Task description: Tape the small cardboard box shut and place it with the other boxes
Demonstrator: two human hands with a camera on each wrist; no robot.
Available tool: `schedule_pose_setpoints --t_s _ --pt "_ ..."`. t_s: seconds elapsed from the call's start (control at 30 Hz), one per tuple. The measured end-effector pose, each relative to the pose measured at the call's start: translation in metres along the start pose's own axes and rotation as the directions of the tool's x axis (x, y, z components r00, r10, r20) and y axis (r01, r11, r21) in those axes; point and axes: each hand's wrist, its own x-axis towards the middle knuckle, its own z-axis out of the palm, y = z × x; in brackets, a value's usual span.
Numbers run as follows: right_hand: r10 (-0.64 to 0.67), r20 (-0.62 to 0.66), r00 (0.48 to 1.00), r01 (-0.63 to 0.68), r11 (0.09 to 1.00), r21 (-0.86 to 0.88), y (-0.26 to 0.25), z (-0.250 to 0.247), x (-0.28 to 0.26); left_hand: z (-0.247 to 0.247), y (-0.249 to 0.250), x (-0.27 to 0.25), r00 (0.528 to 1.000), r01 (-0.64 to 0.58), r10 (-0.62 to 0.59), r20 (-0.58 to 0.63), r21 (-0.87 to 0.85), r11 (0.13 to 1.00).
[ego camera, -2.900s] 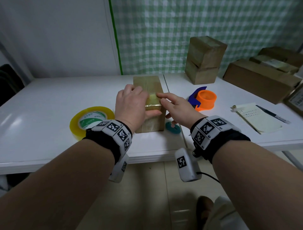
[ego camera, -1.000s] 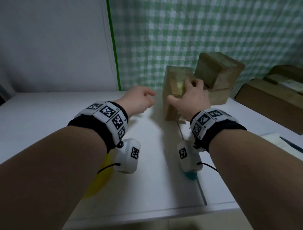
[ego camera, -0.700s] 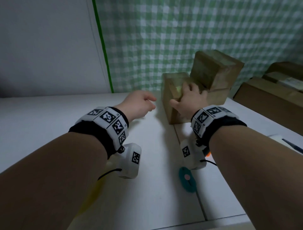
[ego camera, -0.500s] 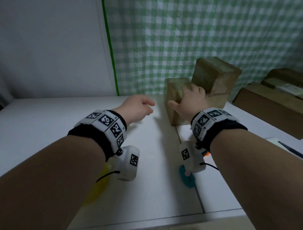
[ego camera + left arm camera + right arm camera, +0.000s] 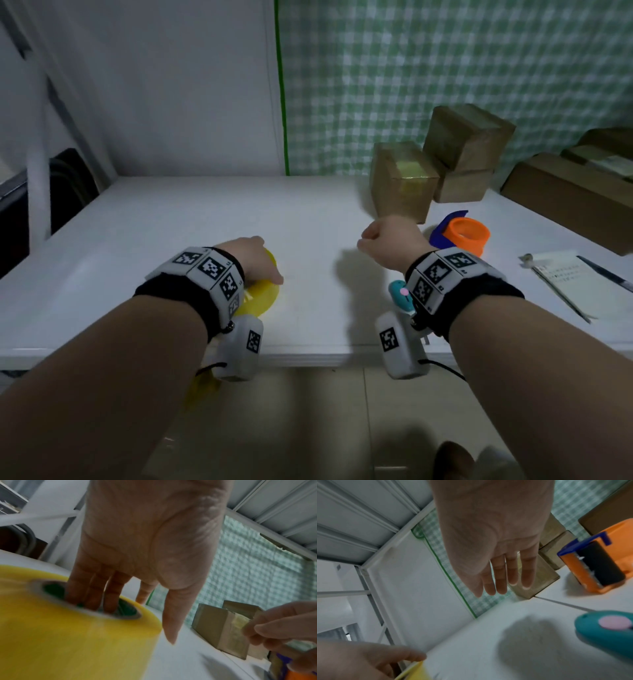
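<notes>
The small cardboard box (image 5: 402, 181), sealed with yellowish tape across its top and front, stands upright on the white table (image 5: 212, 222), right against a stack of two similar boxes (image 5: 466, 150). No hand touches it. My right hand (image 5: 387, 240) hovers nearer than the box, fingers relaxed and holding nothing; the right wrist view shows the fingers (image 5: 511, 574) hanging loose. My left hand (image 5: 255, 262) is on the yellow tape roll (image 5: 77, 635) near the table's front edge. Three fingers (image 5: 96, 595) reach into the roll's core, and the thumb lies outside it.
An orange and blue tape dispenser (image 5: 462, 234) sits right of my right hand. A teal cutter (image 5: 400, 296) lies by my right wrist. A notepad (image 5: 568, 284) and pen (image 5: 606, 274) are at the right. Larger cardboard boxes (image 5: 565, 195) line the far right.
My right hand set the taped box beside the stack, let go and drew back toward me. My left hand pulled back and dropped onto the yellow tape roll.
</notes>
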Motion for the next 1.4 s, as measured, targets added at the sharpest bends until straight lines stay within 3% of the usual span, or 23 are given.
schedule_pose_setpoints --t_s 0.2,0.3,0.37,0.47,0.57,0.67,0.83,1.03,1.4 --pt "-0.044 0.067 0.997 0.041 0.998 0.039 -0.006 0.002 -0.032 0.010 0.004 -0.014 0.989 -0.079 0.076 -0.124 -0.015 0.997" --pt "-0.044 0.065 0.997 0.039 0.996 0.081 -0.006 -0.003 -0.039 -0.002 0.009 -0.023 0.973 -0.156 0.105 -0.204 -0.248 0.956" --pt "-0.029 0.036 0.999 0.022 0.987 0.162 -0.007 -0.007 -0.042 -0.010 0.017 -0.032 0.961 -0.231 0.120 -0.250 -0.480 0.846" --pt "0.025 0.010 1.000 -0.027 0.895 0.446 -0.013 -0.013 -0.049 -0.008 0.030 -0.042 0.960 -0.276 0.206 -0.190 -0.764 0.583" --pt "0.038 0.046 0.998 -0.058 0.792 0.608 -0.016 -0.020 -0.058 0.007 0.040 -0.048 0.945 -0.231 0.309 -0.109 -0.891 0.390" --pt "0.031 0.072 0.997 -0.069 0.770 0.634 -0.008 -0.024 -0.063 0.020 0.047 -0.052 0.925 -0.191 0.375 -0.068 -0.935 0.300" --pt "-0.021 0.145 0.989 -0.081 0.743 0.664 -0.003 -0.024 -0.068 0.021 0.048 -0.052 0.919 -0.164 0.393 -0.010 -0.919 0.359" --pt "-0.025 0.163 0.986 -0.100 0.697 0.710 -0.010 -0.015 -0.067 0.020 0.042 -0.045 0.957 -0.247 0.251 -0.147 -0.866 0.434" --pt "-0.050 0.155 0.987 -0.075 0.704 0.706 -0.008 -0.019 -0.069 0.016 0.051 -0.039 0.865 -0.496 0.176 -0.470 -0.745 0.446"
